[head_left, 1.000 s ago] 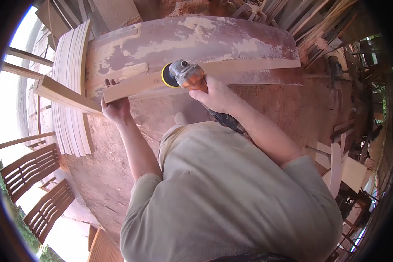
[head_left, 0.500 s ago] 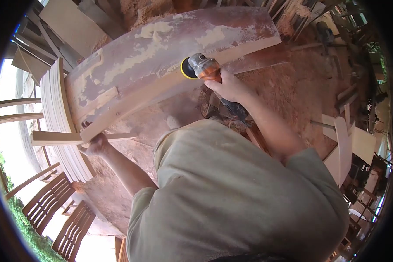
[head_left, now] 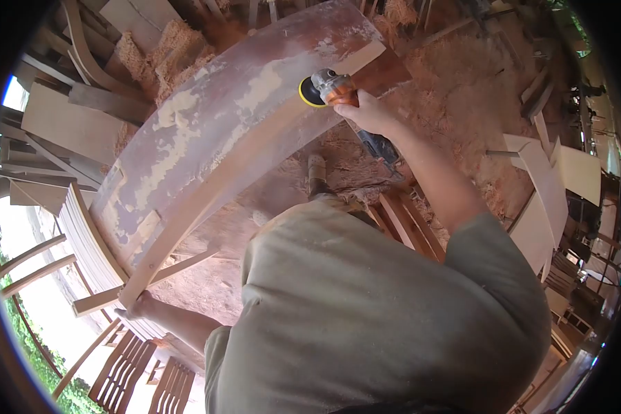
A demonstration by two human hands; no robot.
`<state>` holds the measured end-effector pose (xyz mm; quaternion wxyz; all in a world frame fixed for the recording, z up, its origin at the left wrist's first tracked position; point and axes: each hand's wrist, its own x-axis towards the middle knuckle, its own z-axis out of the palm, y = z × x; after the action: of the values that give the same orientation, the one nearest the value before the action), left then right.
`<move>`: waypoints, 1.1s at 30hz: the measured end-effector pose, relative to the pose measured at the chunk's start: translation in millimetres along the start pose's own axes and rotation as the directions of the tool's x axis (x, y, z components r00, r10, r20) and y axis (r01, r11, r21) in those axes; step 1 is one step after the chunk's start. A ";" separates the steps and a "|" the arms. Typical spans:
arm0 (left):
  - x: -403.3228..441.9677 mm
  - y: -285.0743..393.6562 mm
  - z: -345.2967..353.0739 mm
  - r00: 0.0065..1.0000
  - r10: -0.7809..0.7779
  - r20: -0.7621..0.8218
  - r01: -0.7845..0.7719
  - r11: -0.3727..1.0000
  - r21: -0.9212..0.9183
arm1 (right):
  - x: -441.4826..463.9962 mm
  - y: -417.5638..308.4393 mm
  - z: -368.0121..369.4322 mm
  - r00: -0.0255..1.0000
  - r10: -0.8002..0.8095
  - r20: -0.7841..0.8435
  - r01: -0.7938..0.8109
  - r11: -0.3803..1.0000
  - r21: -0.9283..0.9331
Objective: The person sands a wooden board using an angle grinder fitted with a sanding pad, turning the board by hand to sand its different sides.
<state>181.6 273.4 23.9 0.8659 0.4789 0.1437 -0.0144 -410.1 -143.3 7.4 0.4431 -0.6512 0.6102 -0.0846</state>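
My right hand (head_left: 370,114) is wrapped around the body of an angle grinder (head_left: 338,90) with an orange and silver head. Its yellow-rimmed sanding disc (head_left: 310,92) is at the upper part of a long wooden plank (head_left: 207,186); whether it touches the wood I cannot tell. The plank lies slantwise along the near edge of a dusty, patchy workbench top (head_left: 214,117). At the plank's lower left end, my left hand (head_left: 139,307) grips it, with the fingers partly hidden. A thin wooden strip (head_left: 186,265) crosses beneath that end.
A stack of pale curved slats (head_left: 93,234) stands at the bench's left end. Slatted chair backs (head_left: 123,366) are below it. Boards (head_left: 72,127) and wood shavings (head_left: 176,52) lie behind the bench. Pale panels (head_left: 541,200) lean at right. Sawdust covers the floor (head_left: 455,103).
The grinder has moved along the plank towards its far end. The view has turned, so the plank now slants more steeply and my left hand appears lower. Both hands keep their grip.
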 end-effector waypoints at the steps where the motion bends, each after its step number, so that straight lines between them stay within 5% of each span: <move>1: 0.8 2.6 1.6 0.999 0.022 -0.028 -0.020 0.999 0.049 | 1.0 3.4 -10.6 1.000 0.021 0.005 -0.021 1.000 0.015; 5: -30.3 9.4 33.1 0.979 0.066 -0.195 -0.059 0.997 0.042 | 25.3 40.8 -37.9 0.997 0.071 -0.035 -0.071 0.997 0.008; 9: 20.5 23.7 7.3 0.998 0.005 -0.068 0.002 0.995 0.099 | 37.7 39.0 -72.5 0.996 0.090 -0.001 -0.090 0.995 0.045; 11: -46.5 20.5 41.8 0.963 0.199 -0.183 -0.128 0.931 0.341 | 44.7 31.6 -85.5 0.979 0.192 -0.069 -0.200 0.972 -0.128; 12: -58.1 17.1 39.4 0.955 0.298 -0.013 -0.199 0.670 0.715 | 57.9 48.4 -88.1 0.980 0.188 -0.066 -0.195 0.973 -0.123; 13: -73.5 17.3 47.2 0.953 0.304 -0.011 -0.206 0.670 0.713 | 77.3 76.6 -90.2 0.988 0.148 -0.049 -0.150 0.988 -0.040; 15: -100.8 16.6 69.1 0.940 0.276 -0.198 -0.180 0.898 0.400 | 91.4 91.9 -99.1 0.994 0.104 -0.034 -0.102 0.994 0.044; 18: -30.0 25.1 20.3 0.948 0.282 -0.149 -0.212 0.906 0.366 | 113.7 109.5 -110.4 0.983 0.145 -0.114 -0.148 0.989 -0.025; 22: -37.4 27.5 19.5 0.932 0.340 -0.124 -0.238 0.834 0.498 | 140.3 136.7 -126.3 0.981 0.134 -0.138 -0.142 0.989 -0.051; 25: -32.5 35.4 9.6 0.939 0.297 -0.175 -0.234 0.921 0.312 | 143.1 134.5 -140.9 0.986 0.152 -0.070 -0.149 0.988 0.044; 29: -5.2 31.1 -14.0 0.957 0.264 -0.118 -0.212 0.918 0.335 | 153.3 143.5 -152.9 0.980 0.129 -0.149 -0.123 0.991 0.048; 31: -43.7 18.9 19.9 0.931 0.293 -0.216 -0.237 0.939 0.251 | 162.0 165.5 -156.7 0.916 0.286 -0.280 -0.231 0.949 0.214; 32: -28.9 16.6 10.5 0.943 0.266 -0.202 -0.231 0.956 0.182 | 157.8 161.5 -151.7 0.921 0.267 -0.285 -0.215 0.956 0.200; 33: -15.1 16.3 0.7 0.952 0.244 -0.188 -0.225 0.968 0.114 | 145.5 161.3 -141.0 0.858 0.305 -0.412 -0.116 0.899 0.423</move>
<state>169.9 279.9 41.7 0.8199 0.5305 0.1713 0.1303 -583.0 -314.5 -81.5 0.4077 -0.4394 0.7392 -0.3071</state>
